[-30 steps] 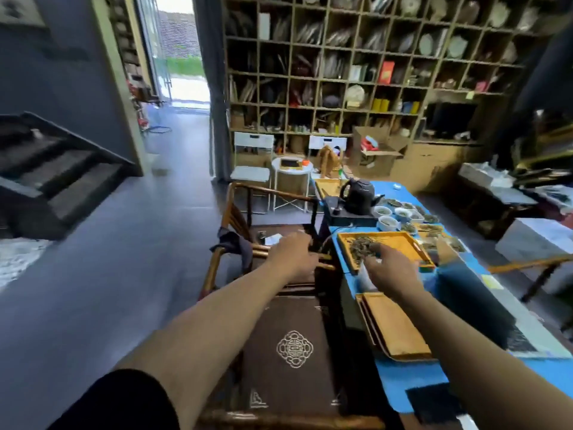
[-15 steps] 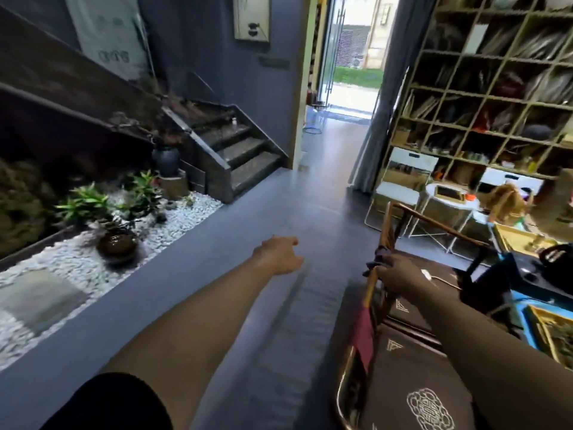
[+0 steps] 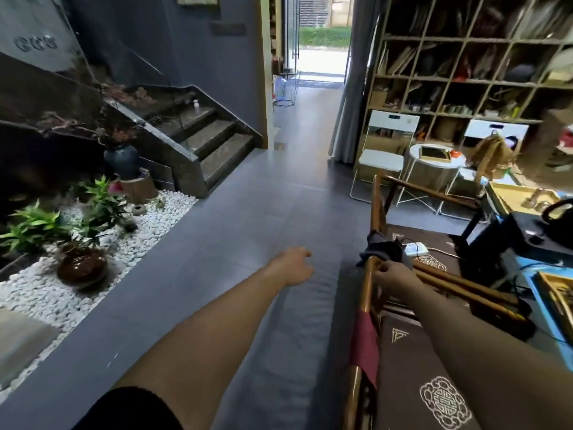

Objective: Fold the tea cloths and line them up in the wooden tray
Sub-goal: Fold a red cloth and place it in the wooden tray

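A dark grey tea cloth point(image 3: 383, 248) hangs bunched over the top rail of a wooden chair point(image 3: 376, 206) at the right. My right hand point(image 3: 391, 276) sits on that rail just below the cloth, fingers pinched on its lower edge. A dark red cloth point(image 3: 366, 342) is draped over the same rail, nearer to me. My left hand point(image 3: 294, 265) reaches out over the grey floor, left of the chair, fingers loosely curled and holding nothing. Only a corner of a wooden tray point(image 3: 556, 294) shows on the blue table at the right edge.
Brown patterned cushions point(image 3: 434, 383) cover the chair seats. A black kettle point(image 3: 558, 218) stands on the table. A white round side table point(image 3: 435, 158) and folding chairs stand before the shelves. Stairs point(image 3: 214, 141), pebbles and potted plants point(image 3: 82, 265) lie left of the open floor.
The view has swung left from the table to the chair and floor. My right hand left the tray for the chair rail and cloth. My left hand came off the rail.
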